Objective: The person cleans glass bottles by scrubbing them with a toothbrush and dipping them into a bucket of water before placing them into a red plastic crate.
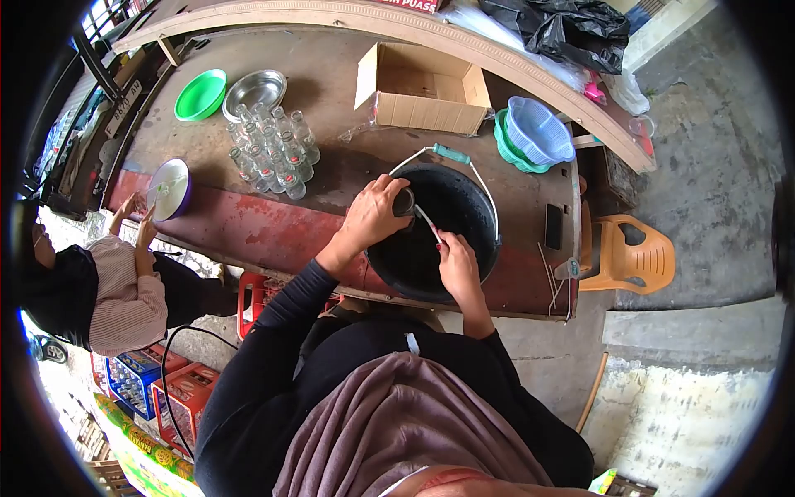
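Note:
Over a black bucket (431, 273) at the table's front edge, my left hand (371, 217) is closed around a dark, glassy, round-ended vessel (403, 204). My right hand (458, 267) pinches a thin white stick (427, 221), its upper end right at the vessel. Whether the stick goes inside it I cannot tell. The bucket's wire handle with a green grip (451, 154) stands up on the far side. To the left, several clear glass bottles (273, 153) are grouped upright on the table.
A green bowl (201, 94), a metal bowl (255, 91) and an open cardboard box (432, 112) sit at the back. Baskets (538, 131) and a phone (553, 226) lie right. At left, another person (124, 290) handles a purple-rimmed basin (171, 189). An orange chair (633, 253) stands right.

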`<state>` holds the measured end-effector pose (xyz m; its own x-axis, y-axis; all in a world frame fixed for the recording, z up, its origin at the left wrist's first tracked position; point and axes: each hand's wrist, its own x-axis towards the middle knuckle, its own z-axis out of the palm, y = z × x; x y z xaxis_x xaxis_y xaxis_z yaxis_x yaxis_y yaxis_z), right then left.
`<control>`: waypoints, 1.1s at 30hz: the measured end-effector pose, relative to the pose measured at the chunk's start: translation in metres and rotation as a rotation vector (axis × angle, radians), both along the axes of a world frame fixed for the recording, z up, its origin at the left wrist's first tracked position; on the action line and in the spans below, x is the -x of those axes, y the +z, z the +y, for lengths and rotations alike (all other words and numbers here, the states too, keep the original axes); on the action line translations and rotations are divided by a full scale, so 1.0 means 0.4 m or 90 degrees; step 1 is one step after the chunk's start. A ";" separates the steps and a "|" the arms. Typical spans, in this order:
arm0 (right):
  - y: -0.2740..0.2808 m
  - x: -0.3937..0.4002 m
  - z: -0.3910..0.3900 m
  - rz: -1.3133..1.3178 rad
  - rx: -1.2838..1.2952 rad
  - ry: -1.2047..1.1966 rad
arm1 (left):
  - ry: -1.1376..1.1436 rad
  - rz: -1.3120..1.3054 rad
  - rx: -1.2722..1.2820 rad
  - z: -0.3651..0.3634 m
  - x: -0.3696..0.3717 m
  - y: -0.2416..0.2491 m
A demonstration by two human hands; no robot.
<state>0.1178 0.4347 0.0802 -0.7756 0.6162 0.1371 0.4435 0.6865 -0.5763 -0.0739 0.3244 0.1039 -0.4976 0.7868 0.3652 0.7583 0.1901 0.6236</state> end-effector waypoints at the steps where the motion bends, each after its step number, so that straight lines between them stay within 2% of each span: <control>1: 0.014 0.004 -0.013 0.000 0.003 -0.001 | -0.001 0.000 0.003 0.005 -0.002 -0.001; 5: 0.001 0.004 -0.006 -0.017 0.018 -0.003 | 0.051 0.010 -0.023 0.021 0.002 0.002; 7: -0.015 -0.014 0.005 -0.144 0.016 0.001 | 0.075 -0.004 -0.014 0.012 -0.008 0.005; 8: -0.021 -0.019 0.004 -0.063 0.010 0.008 | 0.115 -0.024 -0.009 0.011 -0.008 0.012; 9: 0.010 -0.017 -0.011 -0.064 0.011 0.011 | 0.153 -0.044 -0.005 0.009 -0.009 0.024; 11: 0.080 -0.007 -0.050 0.095 0.055 0.032 | 0.165 -0.061 -0.006 -0.003 -0.017 0.042; 12: 0.077 -0.007 -0.059 0.113 0.100 0.045 | 0.184 -0.077 -0.011 -0.011 -0.021 0.042; 14: 0.031 -0.010 -0.044 0.079 0.063 0.036 | 0.201 -0.089 -0.018 -0.024 -0.022 0.041; 16: 0.000 -0.031 -0.026 -0.031 0.038 -0.005 | 0.262 -0.078 -0.065 -0.052 -0.032 0.032; 21: 0.082 -0.022 -0.075 0.156 0.048 0.071 | 0.259 -0.097 -0.139 -0.118 -0.050 0.002; 23: 0.106 -0.020 -0.106 0.166 0.132 0.094 | 0.295 -0.264 -0.107 -0.139 -0.069 0.013; 25: 0.091 -0.021 -0.089 0.120 0.024 0.065 | 0.291 -0.224 -0.166 -0.155 -0.069 -0.018; 27: 0.070 -0.025 -0.040 0.039 -0.040 0.001 | 0.310 -0.333 -0.174 -0.176 -0.073 -0.032; 28: 0.068 -0.023 -0.029 0.071 -0.040 -0.024 | 0.302 -0.359 -0.171 -0.186 -0.077 -0.027; 33: 0.123 -0.037 -0.108 0.119 0.023 0.118 | 0.297 -0.364 -0.172 -0.214 -0.101 -0.043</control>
